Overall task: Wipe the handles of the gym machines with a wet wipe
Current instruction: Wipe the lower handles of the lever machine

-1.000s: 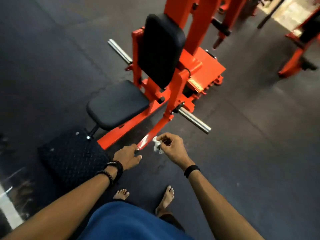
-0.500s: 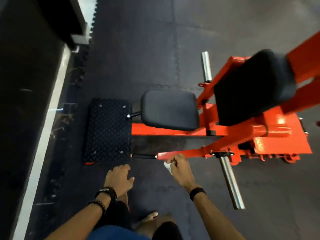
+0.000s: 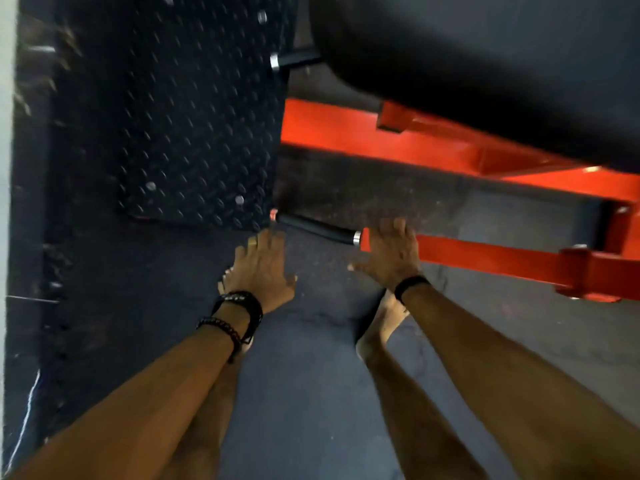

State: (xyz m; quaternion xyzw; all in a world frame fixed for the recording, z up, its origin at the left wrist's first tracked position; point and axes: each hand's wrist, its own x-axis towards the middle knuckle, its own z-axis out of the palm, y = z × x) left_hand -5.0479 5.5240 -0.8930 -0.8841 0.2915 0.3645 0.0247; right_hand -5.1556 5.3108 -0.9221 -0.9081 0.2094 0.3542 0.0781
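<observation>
The view looked almost straight down, and the picture was somewhat blurred. In the middle of the frame the black handle [image 3: 317, 230] of the orange machine lay nearly level, a little tilted, with a silver ring at its right end. From that ring the orange lever bar [image 3: 485, 254] ran to the right edge of the frame.

The right hand [image 3: 389, 252] was just right of the centre, back side up, laid over the orange lever bar right beside the silver ring. Its fingers [image 3: 398, 228] were stretched forward over the bar and the thumb pointed to the left. The wet wipe was not visible; it could be under this palm, but I cannot tell, and I cannot tell whether the hand gripped anything. A black band was on this wrist.

The left hand [image 3: 261, 268] was in the centre, a little lower left of the handle, flat and open with the fingers spread, holding nothing. Its fingertips were near the left end of the handle, but whether they touched it is not clear. Dark bracelets [image 3: 235, 311] were on this wrist.

In the upper left lay a black footplate [image 3: 173, 116] with a raised diamond pattern. In the upper right a large black seat pad [image 3: 485, 57] filled the corner, above an orange frame beam [image 3: 363, 133]. Two bare feet stood on the dark rubber floor [image 3: 304, 393] below the hands.
</observation>
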